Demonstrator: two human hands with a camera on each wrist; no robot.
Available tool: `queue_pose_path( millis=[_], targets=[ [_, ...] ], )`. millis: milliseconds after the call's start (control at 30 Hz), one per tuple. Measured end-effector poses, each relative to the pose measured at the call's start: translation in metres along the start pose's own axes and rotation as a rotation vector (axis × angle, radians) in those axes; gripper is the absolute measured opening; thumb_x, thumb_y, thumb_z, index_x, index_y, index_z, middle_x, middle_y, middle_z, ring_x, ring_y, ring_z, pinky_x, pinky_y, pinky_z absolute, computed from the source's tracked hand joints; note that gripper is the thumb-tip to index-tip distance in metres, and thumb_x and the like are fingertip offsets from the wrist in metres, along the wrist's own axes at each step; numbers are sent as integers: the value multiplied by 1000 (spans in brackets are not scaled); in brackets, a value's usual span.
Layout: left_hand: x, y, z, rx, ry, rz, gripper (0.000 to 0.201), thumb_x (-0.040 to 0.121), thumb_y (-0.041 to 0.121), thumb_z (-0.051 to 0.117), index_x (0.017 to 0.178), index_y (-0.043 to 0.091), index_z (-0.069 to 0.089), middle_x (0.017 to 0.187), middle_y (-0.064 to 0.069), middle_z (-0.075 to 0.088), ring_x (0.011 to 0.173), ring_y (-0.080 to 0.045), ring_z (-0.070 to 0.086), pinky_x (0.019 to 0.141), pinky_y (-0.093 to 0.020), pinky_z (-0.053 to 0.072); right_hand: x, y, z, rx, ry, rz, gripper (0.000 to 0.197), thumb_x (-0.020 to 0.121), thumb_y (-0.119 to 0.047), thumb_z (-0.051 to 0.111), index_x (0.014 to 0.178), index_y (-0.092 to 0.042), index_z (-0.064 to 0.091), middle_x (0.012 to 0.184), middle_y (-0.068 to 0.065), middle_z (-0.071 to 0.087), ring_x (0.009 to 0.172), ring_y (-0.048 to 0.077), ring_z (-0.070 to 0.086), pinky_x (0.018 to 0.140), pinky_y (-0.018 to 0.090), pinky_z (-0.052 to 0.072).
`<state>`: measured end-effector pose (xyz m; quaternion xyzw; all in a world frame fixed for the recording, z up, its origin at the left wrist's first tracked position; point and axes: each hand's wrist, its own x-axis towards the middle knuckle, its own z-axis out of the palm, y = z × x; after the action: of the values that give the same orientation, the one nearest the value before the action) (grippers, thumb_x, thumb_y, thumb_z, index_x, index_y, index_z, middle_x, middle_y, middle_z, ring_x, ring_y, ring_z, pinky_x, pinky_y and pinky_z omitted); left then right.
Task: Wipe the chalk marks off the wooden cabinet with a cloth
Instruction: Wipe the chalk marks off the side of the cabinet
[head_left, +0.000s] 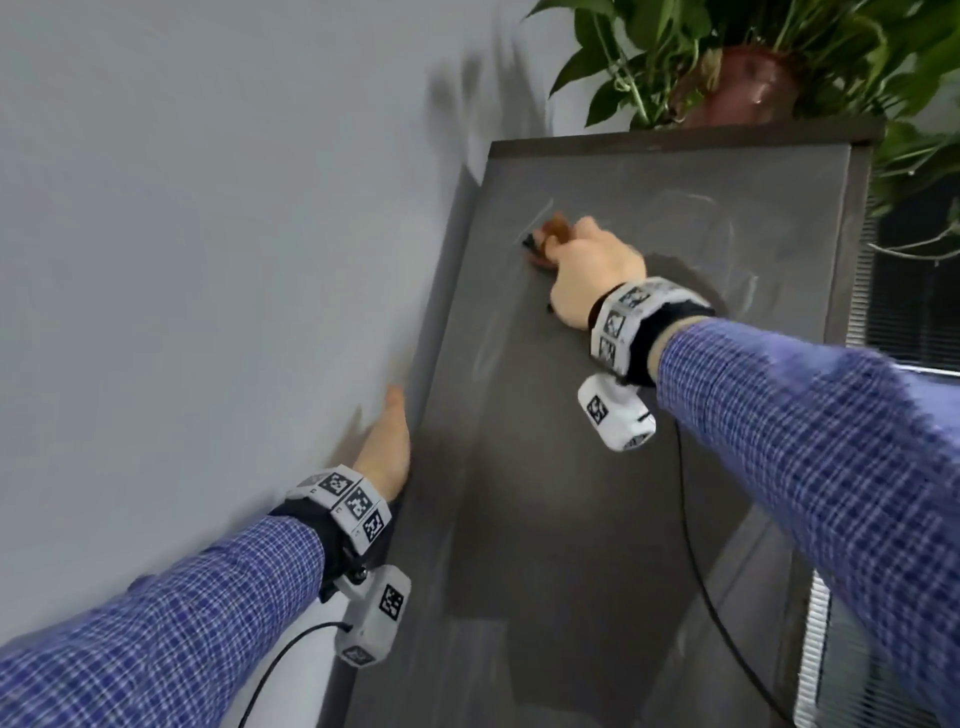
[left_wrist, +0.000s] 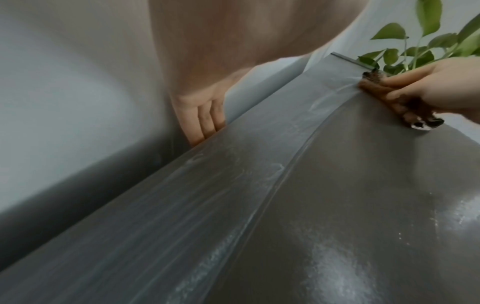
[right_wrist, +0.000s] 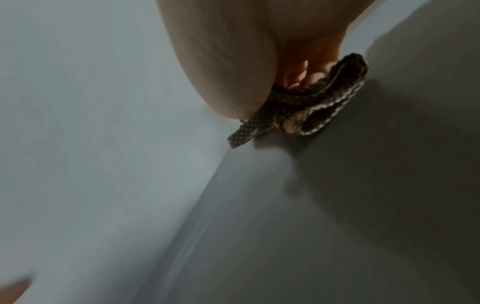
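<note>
The dark wooden cabinet (head_left: 597, 441) stands against the wall, its flat panel facing me. Faint chalk marks (head_left: 693, 200) curve across its upper right, and pale streaks (left_wrist: 285, 170) run down near the left edge. My right hand (head_left: 587, 265) grips a bunched brown patterned cloth (head_left: 545, 236) and presses it on the panel's upper left. In the right wrist view the folded cloth (right_wrist: 311, 105) sticks out from under curled fingers. My left hand (head_left: 387, 441) rests at the cabinet's left edge; its straight fingers (left_wrist: 205, 121) slip between wall and cabinet.
A potted plant (head_left: 748, 83) with trailing green leaves stands on the cabinet top. A grey wall (head_left: 208, 260) closes off the left side. A black cable (head_left: 696, 571) hangs from my right wrist across the panel. Slatted blinds (head_left: 909, 301) show at the right.
</note>
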<state>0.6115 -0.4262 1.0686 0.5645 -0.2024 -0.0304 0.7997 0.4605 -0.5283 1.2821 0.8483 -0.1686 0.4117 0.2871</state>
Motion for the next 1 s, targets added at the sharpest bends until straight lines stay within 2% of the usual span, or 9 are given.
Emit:
queue_pose_path(
  millis=[100, 300, 400, 533, 633, 733, 833, 933, 1000],
  targets=[
    [12, -12, 2, -34, 15, 21, 129, 60, 96, 22, 151, 7, 41, 155, -18, 41, 145, -36, 37, 123, -53, 24, -56, -58, 60, -16, 0, -260, 42, 89, -26, 53, 131, -29, 56, 121, 7, 50, 110, 32, 56, 89, 37, 51],
    [4, -8, -10, -4, -8, 2, 87, 98, 72, 16, 141, 5, 52, 140, -17, 57, 125, -32, 55, 116, -47, 33, -244, -163, 187, 87, -566, -731, 31, 98, -12, 44, 123, 0, 60, 124, 17, 50, 108, 38, 50, 59, 32, 29],
    [9, 0, -15, 42, -40, -22, 86, 96, 75, 15, 125, 6, 60, 108, -16, 68, 92, -27, 64, 106, -45, 42, -258, -166, 202, -59, -571, -933, 32, 102, -12, 35, 119, 4, 57, 123, 19, 49, 108, 40, 50, 50, 30, 14],
    [21, 1, -14, 54, -41, -37, 100, 85, 87, 15, 112, 5, 65, 101, -16, 70, 93, -31, 66, 105, -49, 46, -159, -130, 137, 29, -213, -601, 30, 97, -13, 42, 121, -6, 59, 118, 12, 50, 105, 35, 54, 66, 37, 38],
    [22, 0, -10, -7, 18, -32, 89, 89, 84, 17, 105, 8, 60, 81, -11, 61, 71, -25, 57, 68, -33, 47, -43, -75, 65, -22, 74, -349, 35, 99, -20, 43, 132, -20, 56, 125, 9, 49, 114, 33, 54, 82, 38, 47],
    [21, -7, -8, -49, 6, -26, 80, 95, 77, 16, 112, 10, 55, 85, -13, 55, 67, -21, 47, 59, -29, 34, 36, -38, 17, -93, 16, -137, 43, 90, -21, 58, 132, -24, 55, 128, 10, 45, 116, 36, 55, 93, 41, 47],
    [22, -14, -5, -67, 20, 5, 81, 97, 73, 15, 120, 8, 57, 89, -14, 56, 70, -22, 48, 60, -31, 35, 19, -56, 25, -98, 10, -167, 37, 92, -20, 54, 129, -21, 56, 126, 11, 46, 114, 36, 54, 87, 40, 48],
    [22, -14, -5, -120, 40, 39, 84, 96, 75, 16, 104, 6, 64, 74, -9, 57, 62, -21, 49, 59, -33, 40, -51, -96, 76, -72, 12, -392, 31, 98, -20, 44, 123, -14, 61, 122, 11, 50, 111, 33, 55, 81, 37, 47],
    [27, -14, -6, -139, 22, 46, 92, 88, 84, 18, 89, 6, 66, 78, -12, 66, 70, -25, 58, 83, -45, 53, -98, -114, 104, -7, -122, -521, 31, 98, -19, 45, 123, -10, 61, 121, 11, 50, 110, 33, 52, 75, 38, 43]
  ],
)
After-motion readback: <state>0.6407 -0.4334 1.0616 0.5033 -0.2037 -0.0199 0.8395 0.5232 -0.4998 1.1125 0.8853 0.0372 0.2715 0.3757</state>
